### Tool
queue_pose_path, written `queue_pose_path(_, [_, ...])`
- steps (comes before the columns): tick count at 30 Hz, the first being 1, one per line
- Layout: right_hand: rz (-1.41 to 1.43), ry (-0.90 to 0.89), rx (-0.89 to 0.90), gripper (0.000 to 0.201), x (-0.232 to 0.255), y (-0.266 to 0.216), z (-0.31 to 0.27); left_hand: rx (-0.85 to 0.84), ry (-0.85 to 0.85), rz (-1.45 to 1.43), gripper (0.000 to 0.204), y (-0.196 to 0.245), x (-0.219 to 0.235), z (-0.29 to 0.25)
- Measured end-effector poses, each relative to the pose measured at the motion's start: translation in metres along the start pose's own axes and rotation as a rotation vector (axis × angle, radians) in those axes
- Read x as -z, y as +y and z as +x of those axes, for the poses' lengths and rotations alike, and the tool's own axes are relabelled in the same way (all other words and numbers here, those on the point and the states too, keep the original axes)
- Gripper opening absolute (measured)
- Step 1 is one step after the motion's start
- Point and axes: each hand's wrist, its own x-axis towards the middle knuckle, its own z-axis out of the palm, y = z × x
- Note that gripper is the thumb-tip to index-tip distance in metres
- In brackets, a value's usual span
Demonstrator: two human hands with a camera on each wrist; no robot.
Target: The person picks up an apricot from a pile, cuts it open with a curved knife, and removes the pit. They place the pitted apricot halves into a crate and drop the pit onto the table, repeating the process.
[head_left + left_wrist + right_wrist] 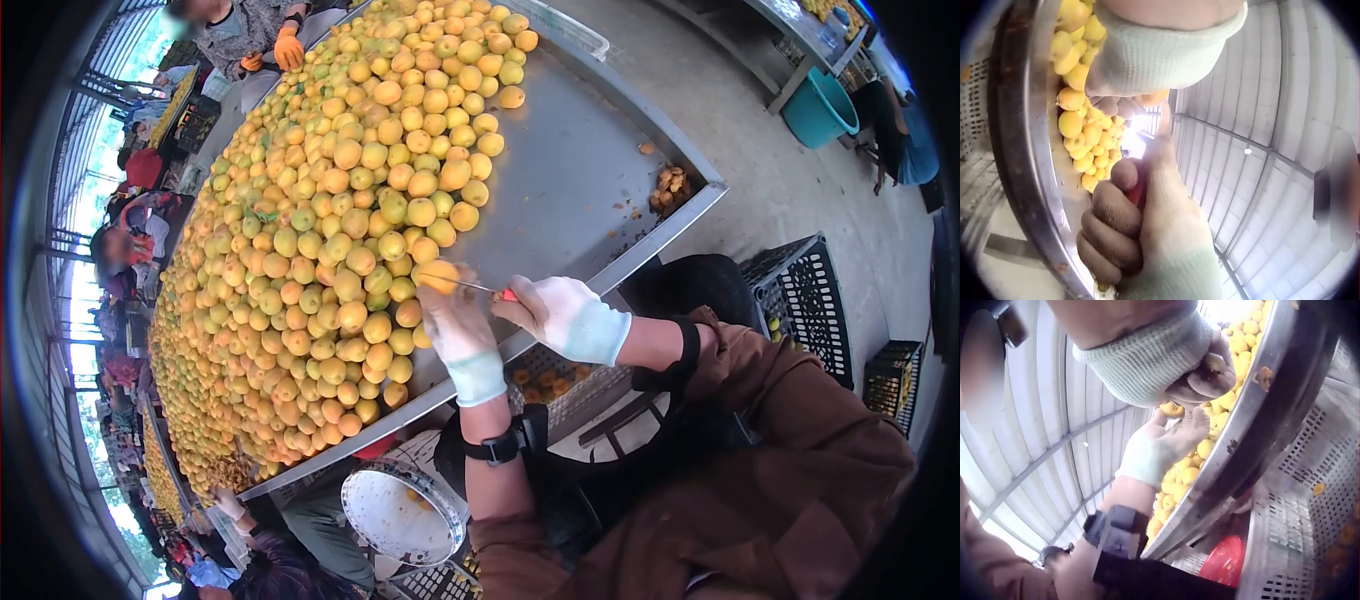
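My gloved left hand holds a ripe apricot at the edge of a big heap of apricots. From the right, my gloved right hand grips a small knife by its red handle. The thin blade reaches across to the held apricot and overlaps it in the head view. In the left wrist view, fingers of the right hand curl round the red handle. The right wrist view has the apricot above the left hand, partly hidden by glove fingers.
The heap lies on a metal table with a raised rim. Apricot pits gather in its corner. Below are a white bucket, a perforated crate and a black crate. Another person's orange glove is across the table.
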Motion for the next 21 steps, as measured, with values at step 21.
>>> queue_pose_path(21, [0.026, -0.041, -0.058, 0.043, 0.006, 0.005, 0.009, 0.161, -0.004, 0.111, 0.065, 0.008, -0.009, -0.004])
